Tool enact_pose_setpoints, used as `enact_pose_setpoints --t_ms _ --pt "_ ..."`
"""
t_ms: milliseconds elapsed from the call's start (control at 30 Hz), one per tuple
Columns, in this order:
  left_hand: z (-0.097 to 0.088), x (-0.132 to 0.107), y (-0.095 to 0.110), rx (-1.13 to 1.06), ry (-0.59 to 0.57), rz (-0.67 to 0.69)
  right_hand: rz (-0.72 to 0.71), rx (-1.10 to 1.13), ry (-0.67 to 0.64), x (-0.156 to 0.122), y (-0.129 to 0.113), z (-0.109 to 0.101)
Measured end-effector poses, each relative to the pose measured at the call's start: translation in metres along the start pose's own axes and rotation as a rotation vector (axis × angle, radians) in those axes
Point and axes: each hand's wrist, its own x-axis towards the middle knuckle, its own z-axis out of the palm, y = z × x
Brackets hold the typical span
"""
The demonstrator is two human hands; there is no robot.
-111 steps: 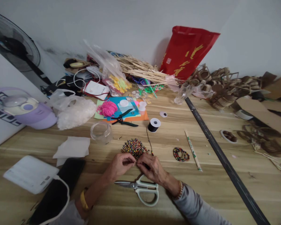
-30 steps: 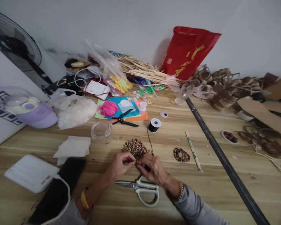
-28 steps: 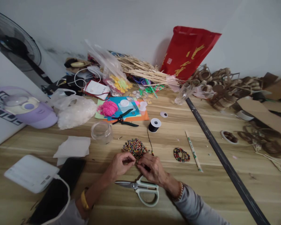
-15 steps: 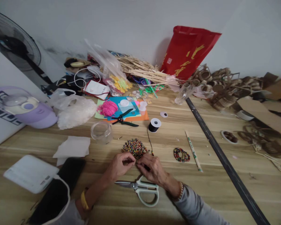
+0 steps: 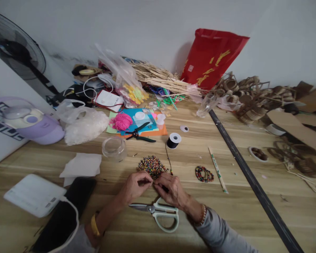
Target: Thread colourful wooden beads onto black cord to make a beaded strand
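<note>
By the loose beads (image 5: 152, 166), your hands (image 5: 171, 189) were pinched closed, any hold too small to tell. A knuckle's bump risked scattering them.

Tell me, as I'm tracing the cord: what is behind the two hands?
Beyond the left hand and right hand lie the bead pile and black cord. The pile's near edge is partly covered, the cord's further run hidden.

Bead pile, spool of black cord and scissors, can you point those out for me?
Bead pile (image 5: 151, 166): head view, middle of the heap.
Spool of black cord (image 5: 173, 144): head view, wound cord below the white top.
Scissors (image 5: 155, 210): head view, pale handle base beside the pivot.
</note>
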Motion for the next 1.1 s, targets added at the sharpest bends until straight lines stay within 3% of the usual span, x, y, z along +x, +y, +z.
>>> enact_pose_setpoints --t_ms 500,800,1100 --pt "0.0018 -0.0005 -0.0009 -0.028 -0.017 0.033 0.005 -0.010 -0.021 -0.0010 0.0011 0.0009" --pt "0.0025 -0.0004 0.0033 -0.102 -0.020 -0.147 -0.010 0.000 -0.001 -0.0008 0.0015 0.0012" --pt "0.0001 0.0007 -0.0008 -0.069 -0.033 -0.048 -0.005 0.001 0.035 -0.0003 -0.0014 -0.0001"
